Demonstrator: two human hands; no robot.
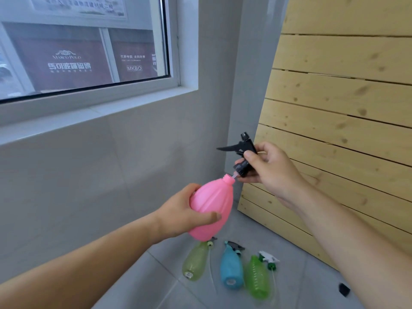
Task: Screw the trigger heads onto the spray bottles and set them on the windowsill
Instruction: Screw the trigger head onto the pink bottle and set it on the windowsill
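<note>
**Below the windowsill: pink bottle and black trigger head held mid-air**

Below the windowsill (93,117), both hands were up w/ the parts between them. Left hand (178,214) was wrapped around the lower body of the pink bottle (211,208), thumb across the front, fingers behind; bottle tilted, neck pointing up and to the right toward the other hand. Right hand (269,168) pinched the black trigger head (244,152) by its collar, thumb on the near side, fingers on the far side, lever sticking out to the left, nozzle up. Head sat just above and right of the bottle's open neck, not seated; its clear dip tube ran down to the mouth of the neck, tip at or just inside the opening, can't tell which.

Sill itself was a white ledge under the window (84,45), well above and left of the hands.

On the grey tiled floor (301,284), near the wall corner and below the hands, lay three more bottles side by side: pale green bottle (195,262) at left, blue bottle (231,269) in the middle w/ a grey head at its neck, bright green bottle (256,277) at right. A white-and-green trigger head (268,259) lay loose just beside the bright green one, tube trailing down the tile. Slatted wood panel (345,108) leaned against the wall on the right.
</note>
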